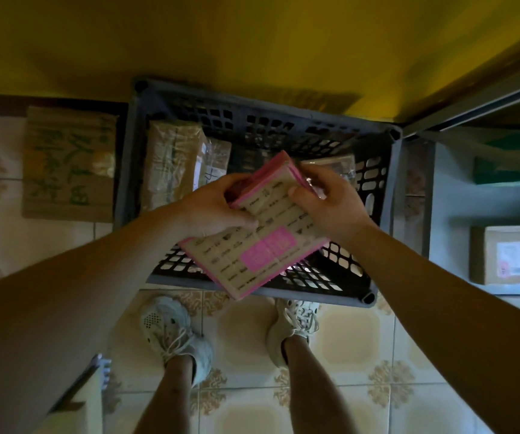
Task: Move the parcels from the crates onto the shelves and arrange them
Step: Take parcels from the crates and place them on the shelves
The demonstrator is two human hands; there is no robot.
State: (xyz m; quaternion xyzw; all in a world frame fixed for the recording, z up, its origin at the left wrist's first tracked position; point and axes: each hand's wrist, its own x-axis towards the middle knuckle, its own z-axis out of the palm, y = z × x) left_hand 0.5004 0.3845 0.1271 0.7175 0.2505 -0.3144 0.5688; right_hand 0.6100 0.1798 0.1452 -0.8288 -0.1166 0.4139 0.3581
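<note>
I hold a flat pink-and-beige parcel [261, 245] above a dark grey slatted crate [390, 195] on the tiled floor. My left hand [218, 208] grips its left edge and my right hand [327, 202] grips its upper right corner. Inside the crate a brown taped parcel [171, 164] lies at the left, and a smaller wrapped parcel [333, 162] shows behind my right hand. A grey metal shelf [459, 214] stands to the right, with a brown labelled box [515, 255] on a lower level.
A cardboard box with green writing [67, 164] lies on the floor left of the crate. The yellow wall [252, 42] is behind. My feet in pale sneakers [174, 333] stand just before the crate. A box corner [89, 396] pokes in at lower left.
</note>
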